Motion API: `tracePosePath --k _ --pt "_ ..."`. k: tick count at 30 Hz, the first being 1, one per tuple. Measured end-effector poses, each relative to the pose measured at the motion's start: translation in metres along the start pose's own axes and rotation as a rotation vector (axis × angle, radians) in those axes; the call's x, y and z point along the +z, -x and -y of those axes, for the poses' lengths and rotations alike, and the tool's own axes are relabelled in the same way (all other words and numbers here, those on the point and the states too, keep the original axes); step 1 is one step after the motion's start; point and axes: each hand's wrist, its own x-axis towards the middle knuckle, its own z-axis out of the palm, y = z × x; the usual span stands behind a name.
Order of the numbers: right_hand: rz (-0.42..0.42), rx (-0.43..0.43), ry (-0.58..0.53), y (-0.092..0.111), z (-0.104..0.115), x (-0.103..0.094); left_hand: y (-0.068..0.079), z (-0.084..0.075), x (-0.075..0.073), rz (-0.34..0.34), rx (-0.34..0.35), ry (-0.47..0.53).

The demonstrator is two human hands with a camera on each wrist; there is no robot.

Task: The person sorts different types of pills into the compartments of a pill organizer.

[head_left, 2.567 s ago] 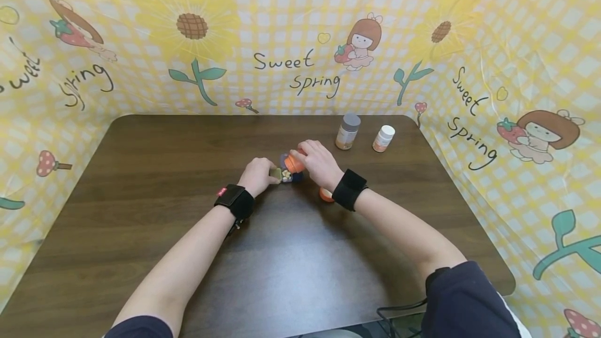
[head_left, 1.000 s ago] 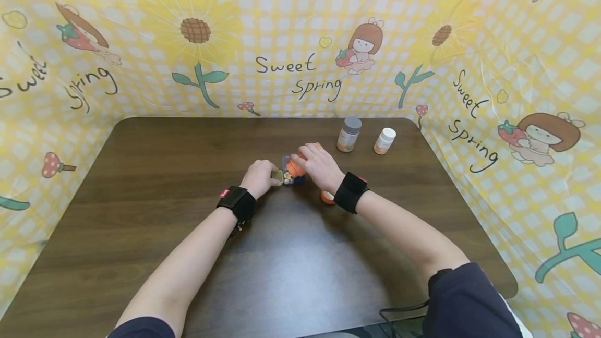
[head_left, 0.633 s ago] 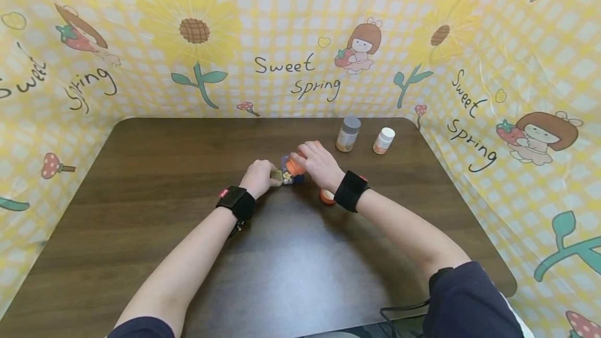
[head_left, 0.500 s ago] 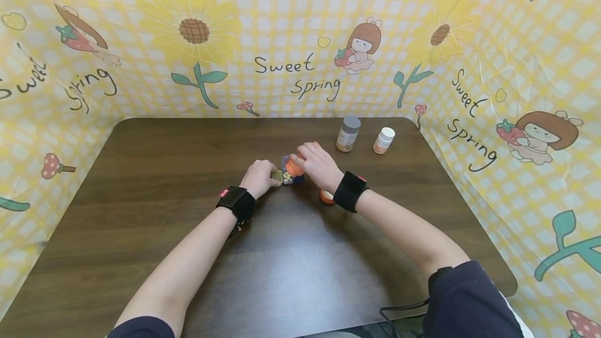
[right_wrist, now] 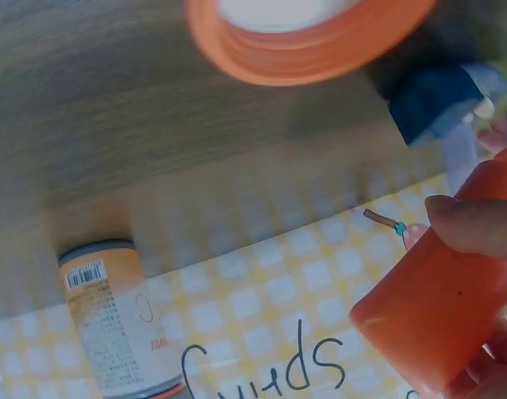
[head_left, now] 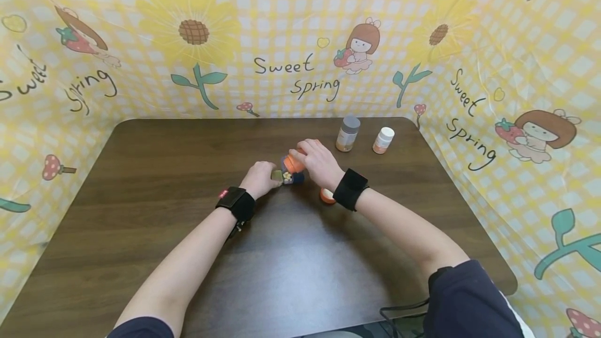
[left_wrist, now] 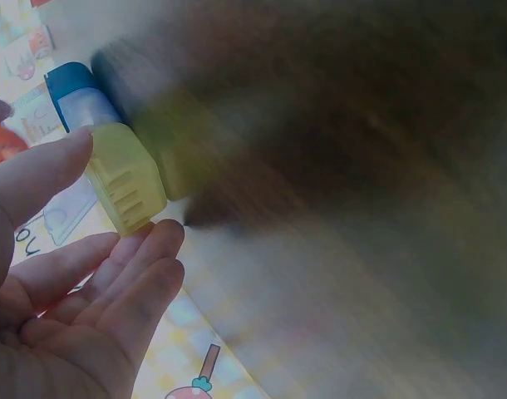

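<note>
While the left hand (head_left: 259,178) pinches the pillbox (left_wrist: 127,179) well inside the table's edges (head_left: 211,121), the right hand (head_left: 323,163) grips an orange bottle (right_wrist: 436,312). Only the right wrist view shows the barcode (right_wrist: 86,274) on a jar (right_wrist: 125,332).

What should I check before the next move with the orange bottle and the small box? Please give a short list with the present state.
1. Left hand pinches the small box: ok.
2. Right hand grips the orange bottle, tilted toward the box: ok.
3. Pale pills show in the box: ok.
4. Pills left inside the orange bottle: cannot tell, its inside is hidden.
5. Orange cap on the bottle: not ok, it lies on the table.
6. Grey-lidded bottle and white-lidded bottle upright, closed: ok.
</note>
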Motion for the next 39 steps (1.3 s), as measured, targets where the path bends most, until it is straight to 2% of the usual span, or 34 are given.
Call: tracePosePath --k 4,7,13,20,26,30,34,36,39 --pt "0.015 0.107 -0.107 -0.001 -0.001 -0.006 -0.001 0.0 0.0 0.001 0.019 -0.044" --pt "0.034 0.22 -0.213 0.0 0.0 -0.01 0.0 0.0 0.001 0.012 0.024 -0.064" --pt "0.032 0.45 -0.497 0.005 0.007 -0.015 0.003 -0.001 0.002 0.026 0.019 -0.045" --pt "-0.004 0.609 -0.752 0.015 0.019 -0.028 0.01 0.0 0.002 -0.007 0.02 -0.039" --pt "-0.02 0.65 -0.981 0.025 0.036 -0.039 0.015 0.004 0.001 -0.009 -0.004 -0.042" --pt "0.008 0.634 -1.044 0.033 0.05 -0.038 0.024 0.005 0.002 -0.009 -0.049 -0.013" --pt "0.069 0.639 -1.075 0.042 0.059 -0.035 0.041 0.003 0.005 -0.027 -0.058 0.047" --pt "0.093 0.644 -1.091 0.045 0.062 -0.033 0.052 -0.001 0.005 -0.021 -0.051 0.115" --pt "0.105 0.623 -1.089 0.051 0.065 -0.03 0.068 -0.012 0.002 0.042 -0.034 0.325"
